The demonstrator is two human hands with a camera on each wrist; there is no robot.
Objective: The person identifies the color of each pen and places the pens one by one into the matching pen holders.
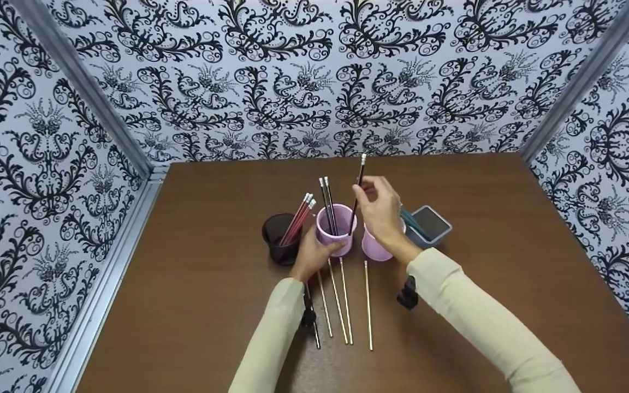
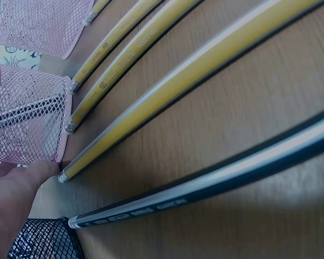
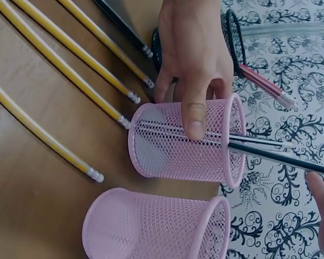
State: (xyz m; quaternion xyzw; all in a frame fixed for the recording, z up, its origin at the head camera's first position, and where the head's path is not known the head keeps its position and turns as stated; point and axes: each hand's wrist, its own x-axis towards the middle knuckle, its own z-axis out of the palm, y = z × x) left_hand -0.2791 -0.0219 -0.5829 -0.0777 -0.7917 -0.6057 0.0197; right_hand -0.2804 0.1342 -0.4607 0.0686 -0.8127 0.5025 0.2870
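Observation:
My left hand [image 1: 313, 254] grips a pink mesh pencil cup [image 3: 170, 154], with its thumb laid along the side. Two black pencils [image 1: 327, 202] with white erasers stand inside that cup. Between thumb and fingers, my right hand [image 1: 383, 213] pinches another black pencil [image 1: 353, 215] near its upper part, eraser end up. In the right wrist view this pencil's lower part reaches the cup's rim. Just below the right hand stands a second pink mesh cup [image 1: 375, 251], partly hidden by the hand in the head view.
A black mesh cup [image 1: 282, 254] with several red pencils [image 1: 296, 225] stands left. At right is a grey square holder [image 1: 440, 229] with teal pencils [image 1: 414, 222]. Several yellow pencils [image 1: 368, 305] and one black pencil [image 2: 200, 186] lie on the table in front of the cups.

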